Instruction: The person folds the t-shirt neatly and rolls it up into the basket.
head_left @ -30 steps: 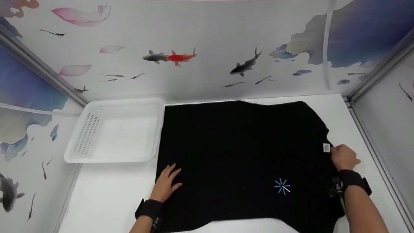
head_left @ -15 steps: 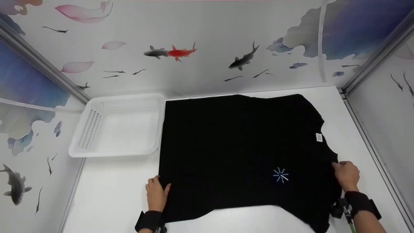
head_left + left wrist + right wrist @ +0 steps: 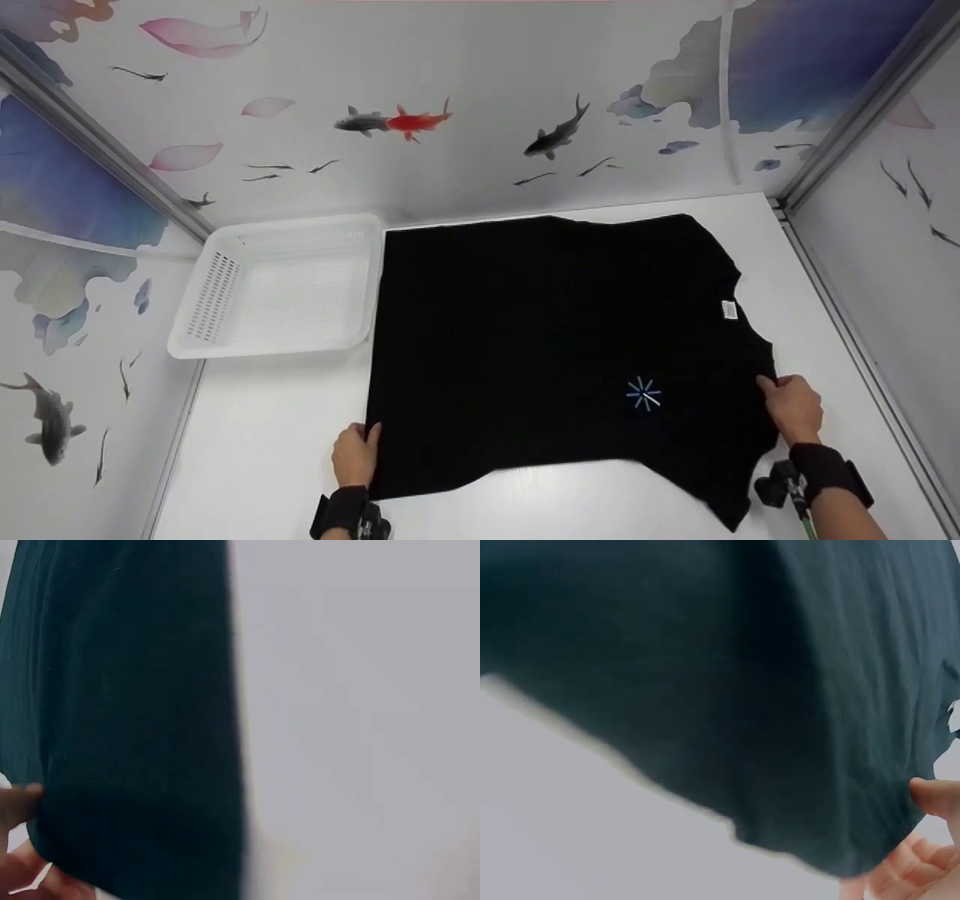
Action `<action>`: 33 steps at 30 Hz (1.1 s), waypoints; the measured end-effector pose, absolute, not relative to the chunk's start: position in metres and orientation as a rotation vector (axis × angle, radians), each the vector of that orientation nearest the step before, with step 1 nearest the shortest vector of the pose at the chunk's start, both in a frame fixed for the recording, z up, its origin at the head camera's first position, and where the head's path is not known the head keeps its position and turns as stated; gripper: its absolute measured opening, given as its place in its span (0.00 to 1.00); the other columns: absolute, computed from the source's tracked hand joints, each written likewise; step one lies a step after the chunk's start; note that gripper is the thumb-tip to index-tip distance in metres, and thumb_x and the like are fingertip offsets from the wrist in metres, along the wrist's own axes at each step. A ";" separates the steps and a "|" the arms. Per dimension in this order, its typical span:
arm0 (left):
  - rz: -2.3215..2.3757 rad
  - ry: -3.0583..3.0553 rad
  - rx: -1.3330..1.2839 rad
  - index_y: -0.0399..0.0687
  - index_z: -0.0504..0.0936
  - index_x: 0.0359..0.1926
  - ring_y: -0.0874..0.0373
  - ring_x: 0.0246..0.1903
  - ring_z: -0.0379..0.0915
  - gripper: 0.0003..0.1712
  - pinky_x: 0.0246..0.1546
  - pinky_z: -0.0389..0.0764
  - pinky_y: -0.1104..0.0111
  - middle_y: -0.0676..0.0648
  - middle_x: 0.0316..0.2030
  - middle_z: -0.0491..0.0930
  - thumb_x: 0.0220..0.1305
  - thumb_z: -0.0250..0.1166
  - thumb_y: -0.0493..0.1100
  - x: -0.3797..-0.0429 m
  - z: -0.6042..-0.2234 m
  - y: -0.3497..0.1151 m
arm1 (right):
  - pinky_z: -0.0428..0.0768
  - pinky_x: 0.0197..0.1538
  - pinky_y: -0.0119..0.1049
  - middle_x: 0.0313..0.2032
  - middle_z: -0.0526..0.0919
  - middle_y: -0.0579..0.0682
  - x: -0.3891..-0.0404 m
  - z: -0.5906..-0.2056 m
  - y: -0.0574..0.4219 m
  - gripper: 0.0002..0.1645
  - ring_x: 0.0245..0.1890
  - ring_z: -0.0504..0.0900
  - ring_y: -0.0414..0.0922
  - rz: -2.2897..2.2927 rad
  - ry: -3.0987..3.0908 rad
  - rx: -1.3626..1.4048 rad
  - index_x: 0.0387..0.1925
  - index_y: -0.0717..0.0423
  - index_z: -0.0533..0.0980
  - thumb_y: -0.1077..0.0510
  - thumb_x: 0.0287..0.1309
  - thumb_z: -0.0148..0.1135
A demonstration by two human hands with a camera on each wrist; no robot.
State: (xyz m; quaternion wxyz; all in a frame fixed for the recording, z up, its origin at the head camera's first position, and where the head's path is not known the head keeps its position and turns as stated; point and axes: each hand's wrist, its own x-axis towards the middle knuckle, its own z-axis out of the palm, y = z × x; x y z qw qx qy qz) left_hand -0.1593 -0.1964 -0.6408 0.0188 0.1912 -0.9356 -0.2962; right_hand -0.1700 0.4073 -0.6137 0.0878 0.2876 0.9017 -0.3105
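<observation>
A black T-shirt (image 3: 540,337) lies spread sideways, its hem on the left and its neckline with a white label (image 3: 730,310) on the right. A small starburst print (image 3: 643,394) shows on it. My left hand (image 3: 354,455) pinches the hem near its front corner; in the left wrist view, thumb and fingers (image 3: 52,881) have the cloth between them. At the shoulder edge, my right hand (image 3: 795,409) pinches the fabric between thumb (image 3: 930,793) and fingers. The near sleeve hangs towards me beside that hand. Both wrist views show the cloth lifted and partly blurred.
Left of the shirt, at the back of the white table (image 3: 270,442), stands a white perforated plastic basket (image 3: 274,352). Its right rim is close to the hem. Printed wall panels (image 3: 465,165) enclose the back and sides.
My left hand has gone from lying flat on the shirt to pinching its hem. My right hand has moved from the neckline towards me, to the shoulder edge. The shirt's near side has drawn up.
</observation>
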 end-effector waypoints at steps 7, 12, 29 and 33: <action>-0.970 -3.068 0.652 0.22 0.76 0.39 0.42 0.31 0.77 0.30 0.32 0.77 0.56 0.29 0.33 0.78 0.57 0.61 0.52 -0.131 -0.640 -0.196 | 0.72 0.39 0.51 0.44 0.69 0.78 -0.128 -0.616 0.390 0.36 0.40 0.72 0.68 -0.959 2.628 0.797 0.48 0.84 0.63 0.48 0.60 0.48; -1.025 -3.094 0.664 0.20 0.74 0.45 0.37 0.40 0.75 0.33 0.40 0.75 0.53 0.26 0.41 0.75 0.56 0.62 0.52 -0.120 -0.641 -0.194 | 0.72 0.38 0.49 0.42 0.72 0.76 -0.107 -0.618 0.377 0.36 0.39 0.73 0.65 -1.031 2.564 0.849 0.49 0.83 0.63 0.49 0.59 0.49; -1.286 -2.863 0.730 0.32 0.80 0.30 0.60 0.14 0.71 0.17 0.26 0.71 0.66 0.50 0.12 0.76 0.58 0.62 0.47 -0.103 -0.631 -0.213 | 0.76 0.24 0.28 0.27 0.74 0.54 -0.082 -0.608 0.375 0.32 0.16 0.73 0.33 -1.591 2.290 1.193 0.57 0.77 0.58 0.53 0.64 0.46; -1.355 -2.810 0.745 0.30 0.79 0.35 0.59 0.15 0.74 0.16 0.23 0.70 0.69 0.47 0.16 0.78 0.59 0.61 0.43 -0.090 -0.627 -0.212 | 0.75 0.21 0.28 0.18 0.72 0.44 -0.073 -0.606 0.373 0.29 0.14 0.73 0.34 -1.565 2.345 1.211 0.52 0.77 0.62 0.52 0.63 0.47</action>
